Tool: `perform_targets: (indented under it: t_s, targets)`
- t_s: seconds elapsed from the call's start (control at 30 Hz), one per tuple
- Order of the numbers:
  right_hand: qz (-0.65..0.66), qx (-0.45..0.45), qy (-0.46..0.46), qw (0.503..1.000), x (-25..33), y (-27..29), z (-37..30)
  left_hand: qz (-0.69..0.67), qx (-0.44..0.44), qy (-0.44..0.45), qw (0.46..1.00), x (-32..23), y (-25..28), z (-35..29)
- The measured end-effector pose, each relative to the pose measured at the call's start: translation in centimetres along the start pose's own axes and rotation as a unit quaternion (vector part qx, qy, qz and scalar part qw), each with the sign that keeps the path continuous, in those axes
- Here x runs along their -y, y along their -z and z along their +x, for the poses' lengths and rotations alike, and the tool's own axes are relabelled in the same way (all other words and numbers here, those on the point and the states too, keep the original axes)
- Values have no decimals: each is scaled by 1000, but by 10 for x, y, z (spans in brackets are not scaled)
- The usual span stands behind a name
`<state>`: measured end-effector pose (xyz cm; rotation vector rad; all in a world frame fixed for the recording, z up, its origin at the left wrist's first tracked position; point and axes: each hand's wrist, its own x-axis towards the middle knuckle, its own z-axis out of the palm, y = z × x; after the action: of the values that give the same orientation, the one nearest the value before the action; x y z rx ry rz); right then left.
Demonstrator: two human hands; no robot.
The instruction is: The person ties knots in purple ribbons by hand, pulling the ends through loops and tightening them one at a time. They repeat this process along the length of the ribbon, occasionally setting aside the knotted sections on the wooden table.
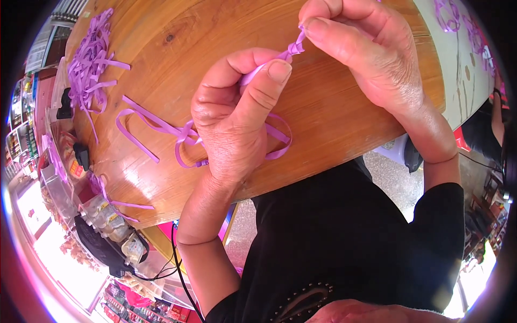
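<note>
A purple ribbon with a small knot is stretched between my two hands above the wooden table. My left hand is closed on it, thumb and forefinger pinching the band just left of the knot. On the other side, my right hand pinches the ribbon's short end between thumb and fingertips, up and to the right of the knot. Below my left hand lies a looped length of purple ribbon with a crossing or bow in it. Whether it joins the held piece is hidden behind my palm.
A heap of cut purple ribbons lies at the table's far left. More strips hang by the left edge near clear plastic bags. The wooden table ends close to my body. Purple loops rest on a pale surface at right.
</note>
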<state>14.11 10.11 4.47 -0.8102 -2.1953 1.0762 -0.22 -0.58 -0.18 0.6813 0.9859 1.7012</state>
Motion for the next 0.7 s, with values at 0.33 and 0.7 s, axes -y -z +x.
perform_targets:
  t_s: [0.33, 0.7]
  targets:
    - [136, 27, 1, 990, 16, 18, -1, -26, -1, -6, 1000, 0, 5, 3]
    - [-75, -7, 324, 943, -16, 3, 7, 14, 11, 60, 998, -9, 2, 0]
